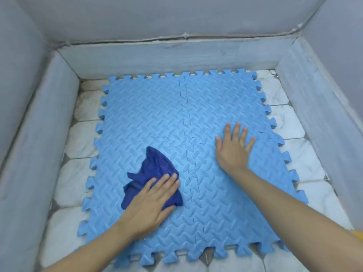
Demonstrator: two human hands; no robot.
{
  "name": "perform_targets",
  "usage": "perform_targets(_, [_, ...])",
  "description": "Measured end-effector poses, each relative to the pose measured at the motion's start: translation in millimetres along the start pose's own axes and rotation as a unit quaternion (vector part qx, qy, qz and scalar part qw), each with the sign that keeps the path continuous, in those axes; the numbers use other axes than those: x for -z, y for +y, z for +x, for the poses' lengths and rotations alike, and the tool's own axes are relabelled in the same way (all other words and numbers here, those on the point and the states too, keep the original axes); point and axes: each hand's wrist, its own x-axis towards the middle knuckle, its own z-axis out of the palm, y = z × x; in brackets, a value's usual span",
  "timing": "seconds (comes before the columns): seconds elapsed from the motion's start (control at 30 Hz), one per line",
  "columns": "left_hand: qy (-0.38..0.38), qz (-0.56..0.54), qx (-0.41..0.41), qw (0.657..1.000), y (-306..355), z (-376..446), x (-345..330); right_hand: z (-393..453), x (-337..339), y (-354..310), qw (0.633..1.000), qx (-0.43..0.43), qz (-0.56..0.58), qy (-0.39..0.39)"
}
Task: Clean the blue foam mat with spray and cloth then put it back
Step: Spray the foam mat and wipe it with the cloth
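Pressing flat: left hand (151, 203) on cloth (151, 169), right hand (232, 148) on mat (147, 114).

From my remote feed, this looks like a corner of a home, a tiled nook closed in on three sides. White marble-look floor tiles (288, 122) with grubby grout lines cover the ground, a pale grey skirting band (167, 55) runs along the base of plain grey painted walls (176, 14), and a blue interlocking foam mat (157, 114), the kind laid in household play areas, covers most of the floor.
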Motion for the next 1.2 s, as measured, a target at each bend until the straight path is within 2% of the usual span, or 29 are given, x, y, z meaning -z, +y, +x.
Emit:
perform_targets(0.07, [-0.030, 0.021, -0.114, 0.993, 38.9, -15.3, -9.5, -19.6, -7.1, -8.1, 0.997, 0.066, -0.023, -0.010])
perform_targets(0.13, [-0.035, 0.047, -0.129, 0.990, 41.4, -16.9, -9.7, -20.4, -5.8, -8.7, 0.996, 0.081, -0.024, -0.018])
perform_targets(0.2, [-0.009, 0.047, -0.055, 0.997, 13.7, -16.0, -7.1, -18.0, -1.6, -5.7, 0.995, 0.092, -0.012, -0.031])
perform_targets(0.27, [0.019, 0.018, 0.084, 0.996, -24.1, -21.4, -3.3, -21.1, 0.6, 0.0, 0.992, 0.117, -0.005, -0.042])
perform_targets(0.33, [0.035, -0.008, 0.223, 0.974, -55.0, -35.3, 3.0, -26.3, 0.5, 5.4, 0.989, 0.138, -0.019, -0.044])
perform_targets(0.37, [0.041, -0.018, 0.256, 0.966, -63.4, -43.1, 4.7, -27.4, 1.2, 7.6, 0.988, 0.141, -0.029, -0.049])
perform_targets(0.4, [0.038, -0.025, 0.256, 0.966, -65.2, -49.4, 6.2, -26.7, 1.4, 9.1, 0.988, 0.140, -0.035, -0.058])
perform_targets(0.47, [0.025, -0.014, 0.162, 0.986, -51.7, -56.6, 4.5, -24.1, 1.9, 9.5, 0.987, 0.136, -0.049, -0.071])
perform_targets(0.53, [0.002, 0.002, -0.016, 1.000, -16.8, -58.3, -1.1, -21.4, 2.9, 8.8, 0.985, 0.138, -0.063, -0.080])
perform_targets(0.6, [-0.030, -0.005, -0.174, 0.984, 23.7, -55.1, -8.5, -18.3, 4.8, 9.3, 0.984, 0.142, -0.060, -0.092])
perform_targets(0.67, [-0.043, 0.009, -0.248, 0.968, 41.8, -41.8, -12.0, -15.8, 11.2, 12.0, 0.980, 0.159, -0.030, -0.114])
perform_targets(0.7, [-0.036, 0.025, -0.253, 0.966, 40.9, -32.7, -11.9, -15.9, 17.1, 15.3, 0.977, 0.173, 0.002, -0.126])
perform_targets(0.77, [-0.013, 0.031, -0.189, 0.981, 28.2, -16.7, -11.8, -20.6, 30.2, 33.2, 0.972, 0.185, 0.069, -0.127])
perform_targets(0.83, [-0.022, 0.017, -0.072, 0.997, 10.2, -2.5, -7.3, -37.8, 37.3, 70.6, 0.983, 0.135, 0.091, -0.078])
perform_targets(0.9, [-0.027, 0.005, -0.010, 1.000, 0.8, 8.6, -3.1, -68.2, 34.6, 115.2, 0.996, 0.066, 0.051, -0.013])
perform_targets(0.97, [-0.023, -0.010, -0.045, 0.999, 8.1, 15.9, -6.0, -95.9, 24.8, 145.1, 0.999, 0.034, 0.010, 0.016])
perform_targets(1.1, [0.012, -0.010, -0.206, 0.978, 57.3, 44.4, -17.8, -100.5, 16.4, 151.9, 1.000, 0.006, 0.005, 0.029])
perform_targets(1.2, [0.010, -0.028, -0.239, 0.970, 95.9, 85.3, -21.9, -102.0, 16.3, 148.8, 0.999, 0.002, 0.000, 0.045])
